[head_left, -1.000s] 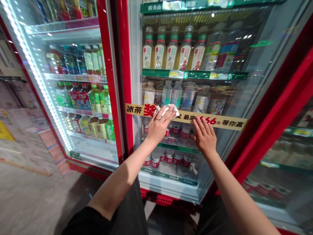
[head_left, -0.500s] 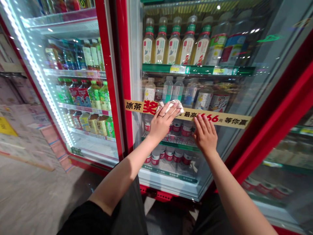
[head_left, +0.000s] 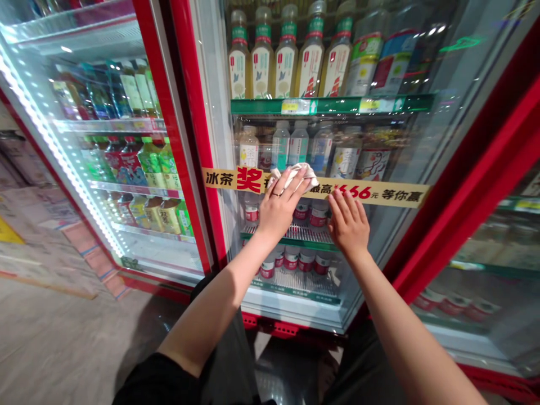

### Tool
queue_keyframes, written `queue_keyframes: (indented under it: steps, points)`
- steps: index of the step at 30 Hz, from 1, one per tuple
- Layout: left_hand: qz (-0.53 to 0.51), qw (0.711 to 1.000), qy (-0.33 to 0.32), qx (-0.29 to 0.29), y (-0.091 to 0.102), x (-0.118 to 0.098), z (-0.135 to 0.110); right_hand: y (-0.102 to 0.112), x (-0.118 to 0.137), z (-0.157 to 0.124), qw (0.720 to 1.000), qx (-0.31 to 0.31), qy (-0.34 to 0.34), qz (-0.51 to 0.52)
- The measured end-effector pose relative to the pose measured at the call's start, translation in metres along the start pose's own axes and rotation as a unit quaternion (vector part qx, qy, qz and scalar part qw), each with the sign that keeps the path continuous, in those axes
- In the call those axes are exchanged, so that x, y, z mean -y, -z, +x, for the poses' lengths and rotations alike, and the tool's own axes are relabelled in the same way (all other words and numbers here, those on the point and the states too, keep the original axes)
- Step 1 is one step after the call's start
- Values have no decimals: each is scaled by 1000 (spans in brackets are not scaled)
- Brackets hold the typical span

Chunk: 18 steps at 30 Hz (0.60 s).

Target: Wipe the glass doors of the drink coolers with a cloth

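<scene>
A crumpled whitish cloth (head_left: 307,172) lies against the glass door (head_left: 379,250) of a red-framed drinks fridge. My left hand (head_left: 278,203), with a ring on one finger, presses the cloth there under extended fingers. Beneath the cloth runs a yellow strip (head_left: 400,195) with black and red lettering, part of its text hidden. To the right, my right hand (head_left: 350,222) rests flat against the door, fingertips at the strip's lower edge by the red digits. Its fingers are stretched out and hold nothing.
Behind the glass, bottles (head_left: 286,62) and red-labelled jars (head_left: 291,259) stand on shelves. A second lit fridge (head_left: 126,125) is on the left, another (head_left: 485,270) on the right. Stacked boxes (head_left: 70,242) stand on the grey floor (head_left: 54,343) at far left.
My left hand has slid the cloth slightly right along the strip, uncovering part of a character beside the big red one. My right hand stays nearly in place. The view has shifted slightly.
</scene>
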<state>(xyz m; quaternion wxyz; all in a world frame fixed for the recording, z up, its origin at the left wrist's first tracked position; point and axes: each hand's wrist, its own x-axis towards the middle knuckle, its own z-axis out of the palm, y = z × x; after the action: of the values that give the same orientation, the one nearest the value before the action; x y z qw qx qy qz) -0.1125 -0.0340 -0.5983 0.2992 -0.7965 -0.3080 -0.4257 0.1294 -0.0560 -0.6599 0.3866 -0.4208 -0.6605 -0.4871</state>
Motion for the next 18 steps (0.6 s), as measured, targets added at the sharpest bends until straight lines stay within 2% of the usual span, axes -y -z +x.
queue_keyframes:
  steps: [3, 5, 10, 14, 18]
  points:
    - [-7, 1000, 9, -9, -9, -11, -9, -2, 0, -2, 1000, 8, -9, 6]
    - [-6, 1000, -4, 6, -13, -19, -9, -3, 0, -3, 1000, 12, -12, 19]
    - [13, 998, -36, 53, -5, -21, 7, -2, -1, -4, 999, 17, -14, 23]
    - [17, 999, -12, 43, -2, -18, 6, 0, -3, -4, 998, 50, -19, 21]
    - [-1, 1000, 7, 29, -11, -29, -2, 0, -2, -5, 997, 64, -23, 33]
